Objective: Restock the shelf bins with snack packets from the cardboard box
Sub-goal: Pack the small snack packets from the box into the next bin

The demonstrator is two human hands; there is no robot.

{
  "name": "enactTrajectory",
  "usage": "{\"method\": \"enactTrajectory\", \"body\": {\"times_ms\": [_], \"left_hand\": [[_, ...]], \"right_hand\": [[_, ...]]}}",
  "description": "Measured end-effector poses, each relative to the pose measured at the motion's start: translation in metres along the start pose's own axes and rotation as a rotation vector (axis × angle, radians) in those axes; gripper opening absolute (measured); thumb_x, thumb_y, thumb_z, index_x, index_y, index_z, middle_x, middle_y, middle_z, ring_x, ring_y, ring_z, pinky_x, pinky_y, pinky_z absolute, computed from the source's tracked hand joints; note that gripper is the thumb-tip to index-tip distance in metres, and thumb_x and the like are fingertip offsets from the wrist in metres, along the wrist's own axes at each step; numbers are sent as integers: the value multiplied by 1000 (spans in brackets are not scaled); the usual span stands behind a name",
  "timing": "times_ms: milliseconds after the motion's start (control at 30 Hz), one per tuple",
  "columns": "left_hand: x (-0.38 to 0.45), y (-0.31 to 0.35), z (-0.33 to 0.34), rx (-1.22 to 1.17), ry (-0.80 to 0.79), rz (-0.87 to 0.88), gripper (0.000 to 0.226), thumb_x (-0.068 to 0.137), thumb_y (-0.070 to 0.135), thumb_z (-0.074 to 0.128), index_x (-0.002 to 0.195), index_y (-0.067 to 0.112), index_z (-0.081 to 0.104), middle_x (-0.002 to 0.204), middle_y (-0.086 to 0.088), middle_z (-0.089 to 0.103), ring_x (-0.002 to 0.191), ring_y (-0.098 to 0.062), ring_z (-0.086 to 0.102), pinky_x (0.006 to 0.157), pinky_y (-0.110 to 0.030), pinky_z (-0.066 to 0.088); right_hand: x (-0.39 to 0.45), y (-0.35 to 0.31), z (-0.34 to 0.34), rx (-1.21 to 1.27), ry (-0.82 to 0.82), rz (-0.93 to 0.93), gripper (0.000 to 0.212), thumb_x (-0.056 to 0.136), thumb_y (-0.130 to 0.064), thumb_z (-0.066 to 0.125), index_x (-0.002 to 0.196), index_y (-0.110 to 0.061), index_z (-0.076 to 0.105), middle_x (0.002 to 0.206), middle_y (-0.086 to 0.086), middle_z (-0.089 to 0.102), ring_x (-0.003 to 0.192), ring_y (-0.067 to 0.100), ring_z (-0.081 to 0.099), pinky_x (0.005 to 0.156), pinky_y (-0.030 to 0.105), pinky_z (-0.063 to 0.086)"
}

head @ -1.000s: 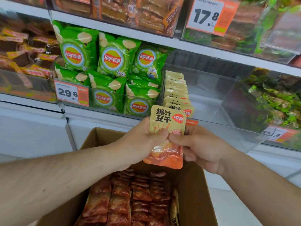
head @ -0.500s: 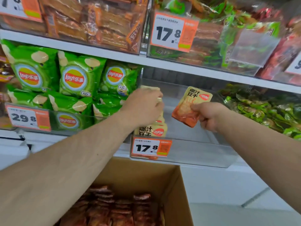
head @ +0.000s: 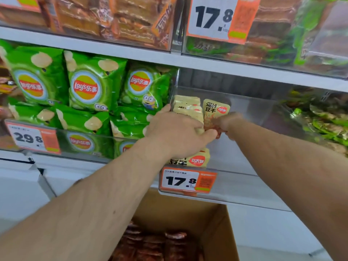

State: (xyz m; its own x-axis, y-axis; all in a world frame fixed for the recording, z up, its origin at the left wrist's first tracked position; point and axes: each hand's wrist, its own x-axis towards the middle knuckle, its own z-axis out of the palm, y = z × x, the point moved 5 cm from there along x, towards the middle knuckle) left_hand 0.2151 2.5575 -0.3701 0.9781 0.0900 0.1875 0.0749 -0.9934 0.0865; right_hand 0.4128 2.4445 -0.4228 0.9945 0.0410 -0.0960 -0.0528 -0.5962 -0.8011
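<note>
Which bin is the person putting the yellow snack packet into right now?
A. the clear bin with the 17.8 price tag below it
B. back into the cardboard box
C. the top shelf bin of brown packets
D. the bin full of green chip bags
A: the right hand holds the yellow snack packet upright inside the clear bin, beside the packet row that the left hand rests on, above the 17.8 price tag.

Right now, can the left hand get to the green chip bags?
Probably yes. The left hand rests on the yellow packets, right beside the green chip bags. Only a clear divider seems to stand between.
</note>
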Motion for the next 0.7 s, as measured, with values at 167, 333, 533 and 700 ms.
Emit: {"method": "enactTrajectory", "body": {"times_ms": [167,333,533,700], "left_hand": [[-3,2,-3,-23,32,-24,60,92,72,23,123,40,64,139,12,57,136,-17,39,120,-34,7],[-4,2,-2,-29,49,-15,60,92,72,24,119,40,66,135,13,60,133,-16,43,120,-36,8],[-4,1,-2,-36,27,-34,59,91,74,24,126,43,61,143,13,54,138,-16,38,121,-36,4],[-5,3,-2,-18,25,-24,60,91,74,24,122,41,64,138,14,57,136,-16,40,121,-36,3]], "right_hand": [[3,-1,3,-115,101,-32,20,88,-27,69,98,-12,60,99,9,66,88,26,65,75,36,57],[0,-9,3,-214,230,-103,16,87,-23,69,91,-10,60,103,11,69,96,30,67,81,39,58],[-4,-16,8,-261,292,-144,26,86,-20,67,109,-10,62,109,11,68,100,31,66,83,40,56],[0,-11,10,-258,244,-152,17,92,-19,61,104,-8,65,105,10,68,97,29,66,75,35,53]]}}
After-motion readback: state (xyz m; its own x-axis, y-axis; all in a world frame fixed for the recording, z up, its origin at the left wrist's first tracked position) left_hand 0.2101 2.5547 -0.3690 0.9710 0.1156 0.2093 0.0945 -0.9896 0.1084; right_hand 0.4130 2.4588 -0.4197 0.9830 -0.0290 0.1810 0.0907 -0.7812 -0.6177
